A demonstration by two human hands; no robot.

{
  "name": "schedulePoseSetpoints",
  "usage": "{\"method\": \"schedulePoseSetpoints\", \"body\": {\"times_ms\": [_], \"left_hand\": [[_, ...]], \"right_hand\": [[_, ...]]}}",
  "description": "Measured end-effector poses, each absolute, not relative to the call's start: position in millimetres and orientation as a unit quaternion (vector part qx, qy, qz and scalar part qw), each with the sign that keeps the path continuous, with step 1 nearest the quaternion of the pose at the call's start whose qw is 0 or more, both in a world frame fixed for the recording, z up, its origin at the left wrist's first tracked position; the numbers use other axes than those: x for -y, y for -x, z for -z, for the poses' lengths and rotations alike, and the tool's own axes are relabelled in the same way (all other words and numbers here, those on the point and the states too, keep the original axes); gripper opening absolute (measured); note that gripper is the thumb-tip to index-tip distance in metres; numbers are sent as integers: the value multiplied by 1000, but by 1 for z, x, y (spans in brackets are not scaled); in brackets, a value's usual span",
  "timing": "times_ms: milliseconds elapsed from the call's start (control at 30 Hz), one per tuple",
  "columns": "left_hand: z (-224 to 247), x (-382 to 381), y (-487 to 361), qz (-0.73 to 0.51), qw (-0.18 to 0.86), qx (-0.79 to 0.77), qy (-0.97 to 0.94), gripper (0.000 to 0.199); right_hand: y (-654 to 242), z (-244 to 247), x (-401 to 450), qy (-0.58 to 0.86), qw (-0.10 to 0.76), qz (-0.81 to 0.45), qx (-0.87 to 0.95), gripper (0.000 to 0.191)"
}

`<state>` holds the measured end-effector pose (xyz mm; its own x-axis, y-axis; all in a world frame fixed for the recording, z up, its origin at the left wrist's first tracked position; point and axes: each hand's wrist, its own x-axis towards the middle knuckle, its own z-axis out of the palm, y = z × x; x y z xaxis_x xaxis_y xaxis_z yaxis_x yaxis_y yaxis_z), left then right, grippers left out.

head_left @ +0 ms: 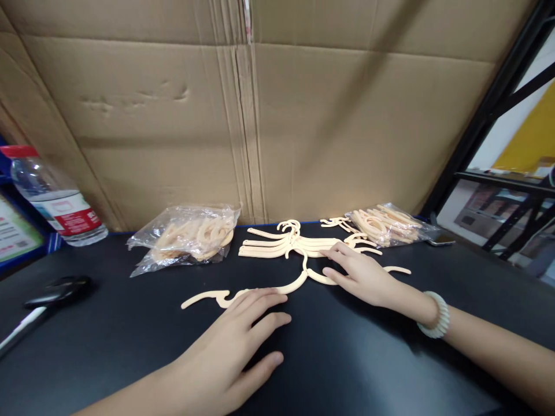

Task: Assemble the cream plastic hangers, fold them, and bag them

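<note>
An unfolded cream plastic hanger lies on the black table in front of me, its hook pointing away. My left hand rests over the hanger's left arm with fingers spread, partly covering it. Across the right arm stretches my right hand, fingers apart, its fingertips close to a stack of folded cream hangers behind. I cannot tell whether those fingertips touch the stack. Neither hand is closed round anything.
A clear bag of cream hanger parts lies at left, another bag at right. Loose cream pieces lie near it. A water bottle and a black computer mouse are at left. Cardboard stands behind.
</note>
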<state>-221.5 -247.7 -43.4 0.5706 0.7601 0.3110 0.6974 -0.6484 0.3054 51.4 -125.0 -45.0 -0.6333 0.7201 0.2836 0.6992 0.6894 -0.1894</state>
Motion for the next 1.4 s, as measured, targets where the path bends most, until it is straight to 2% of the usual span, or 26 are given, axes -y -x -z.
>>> {"method": "schedulePoseSetpoints", "body": {"times_ms": [367, 500, 633, 767, 967, 1233, 1400], "left_hand": [[39, 246, 221, -212, 94, -398, -888, 38], [39, 245, 224, -189, 100, -397, -893, 39], [41, 245, 225, -182, 96, -390, -897, 38], [39, 247, 223, -229, 75, -372, -896, 33], [28, 244, 221, -171, 102, -319, -927, 30], [31, 243, 221, -181, 116, -311, -926, 27], [27, 244, 219, -177, 126, -310, -926, 26]], "right_hand": [[-53, 45, 124, 403, 164, -14, 900, 40], [-57, 39, 121, 374, 199, -42, 905, 34], [-67, 23, 114, 405, 245, -64, 878, 35], [-85, 11, 99, 436, 327, -19, 838, 31], [-107, 15, 73, 461, 401, 59, 790, 26], [-120, 30, 49, 482, 354, 91, 796, 28], [-119, 33, 40, 453, 275, 107, 841, 28]]}}
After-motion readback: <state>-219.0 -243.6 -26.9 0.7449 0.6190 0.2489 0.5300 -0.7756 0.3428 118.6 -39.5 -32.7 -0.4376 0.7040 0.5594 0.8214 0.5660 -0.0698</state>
